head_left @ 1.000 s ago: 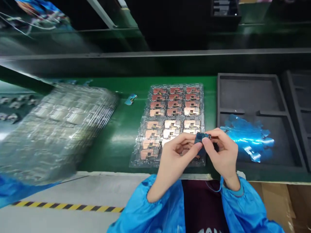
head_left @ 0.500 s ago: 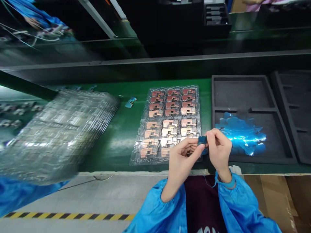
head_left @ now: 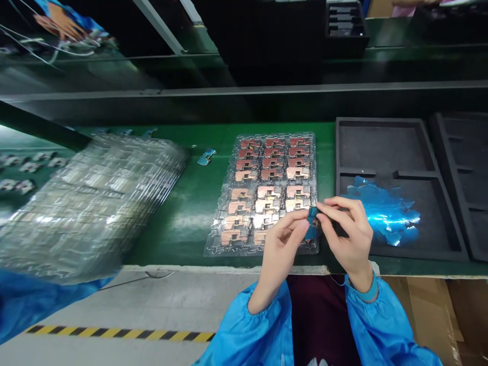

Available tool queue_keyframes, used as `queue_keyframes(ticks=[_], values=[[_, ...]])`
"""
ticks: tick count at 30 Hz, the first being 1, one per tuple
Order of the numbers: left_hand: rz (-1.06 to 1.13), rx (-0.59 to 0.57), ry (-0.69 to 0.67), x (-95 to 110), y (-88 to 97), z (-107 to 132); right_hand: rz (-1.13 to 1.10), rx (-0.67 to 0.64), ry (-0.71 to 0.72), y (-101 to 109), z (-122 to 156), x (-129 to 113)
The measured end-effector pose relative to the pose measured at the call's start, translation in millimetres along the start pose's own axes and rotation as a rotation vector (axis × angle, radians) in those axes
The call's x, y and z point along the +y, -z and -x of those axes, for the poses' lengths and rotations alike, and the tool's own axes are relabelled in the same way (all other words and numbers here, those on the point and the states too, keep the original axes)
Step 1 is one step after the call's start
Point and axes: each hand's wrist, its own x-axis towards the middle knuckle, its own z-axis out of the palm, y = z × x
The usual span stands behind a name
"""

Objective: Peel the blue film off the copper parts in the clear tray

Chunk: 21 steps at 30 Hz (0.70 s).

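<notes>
My left hand [head_left: 281,247] pinches a small blue circuit board [head_left: 313,230] between thumb and fingers, above the near right corner of a clear plastic tray. My right hand [head_left: 347,231] touches the board's upper right edge with thumb and fingertips closed on it. The clear tray [head_left: 249,249] lies flat and carries rows of copper-coloured and reddish boards [head_left: 269,192]. To the right, a pile of shiny blue film pieces [head_left: 383,208] lies in a black foam tray [head_left: 396,121].
A tall stack of clear trays [head_left: 102,198] stands at left, beside a co-worker's blue sleeve [head_left: 46,302]. One loose blue board [head_left: 206,157] lies on the green bench [head_left: 179,218]. Another black tray [head_left: 463,168] sits far right. A co-worker's hand [head_left: 64,23] shows behind the bench.
The board in my hands has turned, so more of its face shows. My right hand's fingers have spread and shifted slightly right. The view has moved a little.
</notes>
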Motion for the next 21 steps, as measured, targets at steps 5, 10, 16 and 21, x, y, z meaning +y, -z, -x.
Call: queue_keyframes(ticks=[5, 10, 16, 21], values=[[0.18, -0.105, 0.151, 0.9, 5.6, -2.2, 0.087, 0.024, 0.108, 2.4, 0.8, -0.2], [0.34, -0.186, 0.245, 4.0, 6.6, -2.5, 0.16, 0.07, 0.241, 5.4, 2.6, -1.9], [0.516, -0.119, 0.326, 4.4, 3.9, -4.0, 0.193, 0.057, 0.31, 5.3, 5.7, -2.6], [0.624, -0.116, 0.306, 6.2, 1.8, -9.0, 0.09, 0.023, 0.348, 3.8, 9.2, -3.1]])
